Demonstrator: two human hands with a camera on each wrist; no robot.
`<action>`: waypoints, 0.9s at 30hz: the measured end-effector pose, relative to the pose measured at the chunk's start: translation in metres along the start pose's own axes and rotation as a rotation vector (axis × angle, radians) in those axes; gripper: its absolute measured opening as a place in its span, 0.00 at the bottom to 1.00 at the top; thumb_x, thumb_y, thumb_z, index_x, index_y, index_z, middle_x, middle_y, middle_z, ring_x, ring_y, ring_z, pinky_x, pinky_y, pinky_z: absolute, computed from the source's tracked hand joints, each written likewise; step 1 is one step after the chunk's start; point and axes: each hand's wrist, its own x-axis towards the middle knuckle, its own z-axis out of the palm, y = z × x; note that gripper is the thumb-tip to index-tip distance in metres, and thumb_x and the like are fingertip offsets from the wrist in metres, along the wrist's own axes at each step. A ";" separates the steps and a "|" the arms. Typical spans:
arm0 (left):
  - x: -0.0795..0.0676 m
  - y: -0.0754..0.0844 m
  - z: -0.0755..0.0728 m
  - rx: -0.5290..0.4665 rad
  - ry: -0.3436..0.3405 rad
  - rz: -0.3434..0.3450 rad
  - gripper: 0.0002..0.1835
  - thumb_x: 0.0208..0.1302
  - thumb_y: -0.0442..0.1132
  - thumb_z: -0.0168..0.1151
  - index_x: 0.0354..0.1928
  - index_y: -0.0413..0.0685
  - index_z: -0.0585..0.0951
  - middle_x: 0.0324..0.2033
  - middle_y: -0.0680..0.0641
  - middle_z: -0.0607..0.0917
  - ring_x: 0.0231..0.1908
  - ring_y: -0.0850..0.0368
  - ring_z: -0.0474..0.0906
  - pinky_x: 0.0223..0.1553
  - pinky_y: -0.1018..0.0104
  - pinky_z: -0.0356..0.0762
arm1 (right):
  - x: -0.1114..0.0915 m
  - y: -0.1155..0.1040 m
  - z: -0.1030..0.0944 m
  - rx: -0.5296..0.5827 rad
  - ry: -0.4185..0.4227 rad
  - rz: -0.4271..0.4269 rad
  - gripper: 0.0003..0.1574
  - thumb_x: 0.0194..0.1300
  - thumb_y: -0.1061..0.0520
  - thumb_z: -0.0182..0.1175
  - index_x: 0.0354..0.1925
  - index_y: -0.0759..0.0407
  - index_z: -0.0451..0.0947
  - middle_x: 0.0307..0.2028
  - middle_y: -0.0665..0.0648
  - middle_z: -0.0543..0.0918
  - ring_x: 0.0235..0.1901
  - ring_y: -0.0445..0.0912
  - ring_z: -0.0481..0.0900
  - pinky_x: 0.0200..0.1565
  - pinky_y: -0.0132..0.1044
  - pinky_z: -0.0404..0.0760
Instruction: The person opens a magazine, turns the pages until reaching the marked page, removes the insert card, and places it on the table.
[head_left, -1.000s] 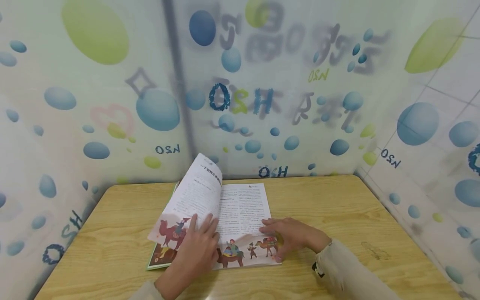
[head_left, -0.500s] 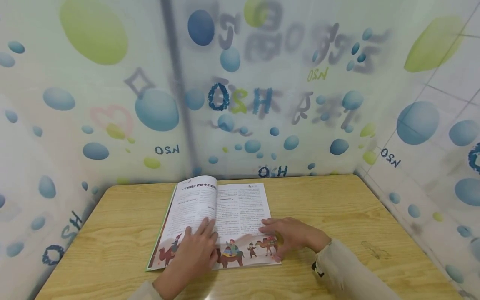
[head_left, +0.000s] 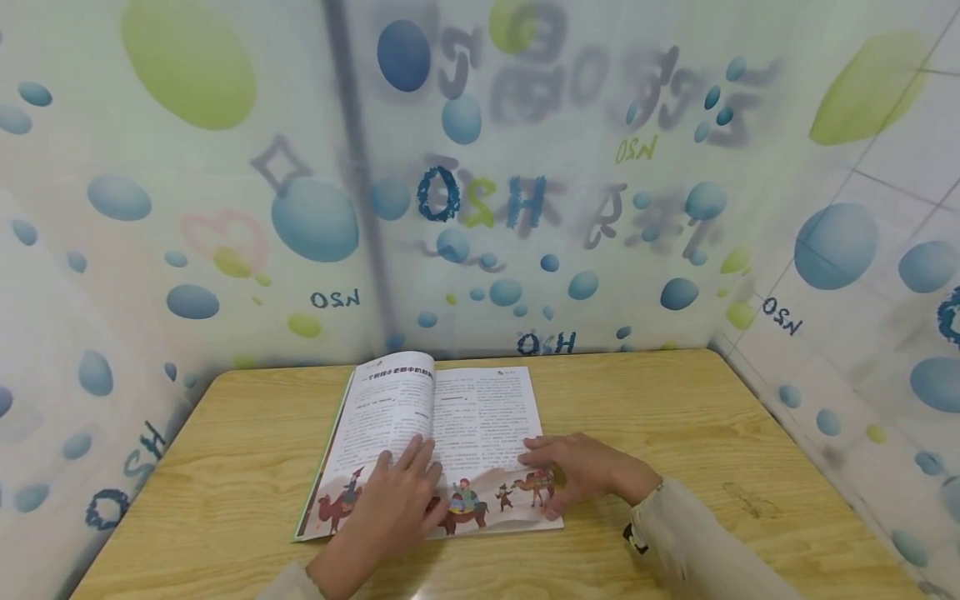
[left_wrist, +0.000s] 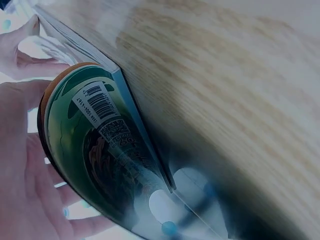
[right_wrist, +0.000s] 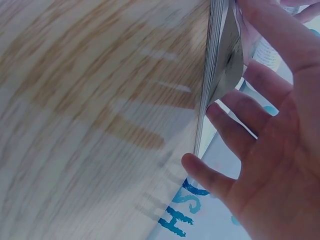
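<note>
Head view down; wrist views close at book (head_left: 435,442) edges.

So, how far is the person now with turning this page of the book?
Mostly done: the turned page lies nearly flat on the left side of the open book, only its top edge bowed up. In hand: the left hand presses it down near the spine, and the right hand rests on the right page's lower corner. Left: flattening that bowed edge.
</note>
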 end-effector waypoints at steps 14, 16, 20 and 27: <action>0.002 0.008 0.004 0.030 0.003 0.101 0.39 0.57 0.77 0.52 0.50 0.51 0.85 0.58 0.43 0.80 0.61 0.44 0.74 0.52 0.40 0.75 | 0.004 -0.001 0.002 -0.029 0.051 0.004 0.44 0.57 0.29 0.66 0.64 0.51 0.77 0.68 0.55 0.72 0.67 0.53 0.69 0.66 0.55 0.67; 0.002 0.008 0.004 0.047 0.016 0.109 0.39 0.56 0.77 0.55 0.49 0.51 0.85 0.57 0.43 0.80 0.60 0.44 0.74 0.51 0.41 0.75 | 0.005 -0.001 0.003 -0.034 0.056 0.004 0.44 0.57 0.29 0.66 0.64 0.52 0.77 0.67 0.55 0.73 0.67 0.53 0.70 0.66 0.55 0.67; 0.003 0.008 0.004 0.059 0.024 0.115 0.37 0.55 0.75 0.58 0.48 0.51 0.85 0.57 0.43 0.80 0.60 0.44 0.74 0.50 0.41 0.76 | 0.004 -0.001 0.003 -0.038 0.058 0.013 0.43 0.58 0.30 0.65 0.64 0.52 0.76 0.67 0.54 0.73 0.67 0.52 0.70 0.66 0.55 0.67; 0.003 0.007 0.005 0.059 0.019 0.111 0.35 0.57 0.73 0.58 0.48 0.51 0.84 0.57 0.43 0.80 0.60 0.44 0.74 0.50 0.41 0.75 | 0.002 -0.003 0.000 -0.028 0.070 -0.003 0.42 0.60 0.31 0.64 0.64 0.54 0.76 0.66 0.55 0.75 0.66 0.53 0.71 0.65 0.55 0.68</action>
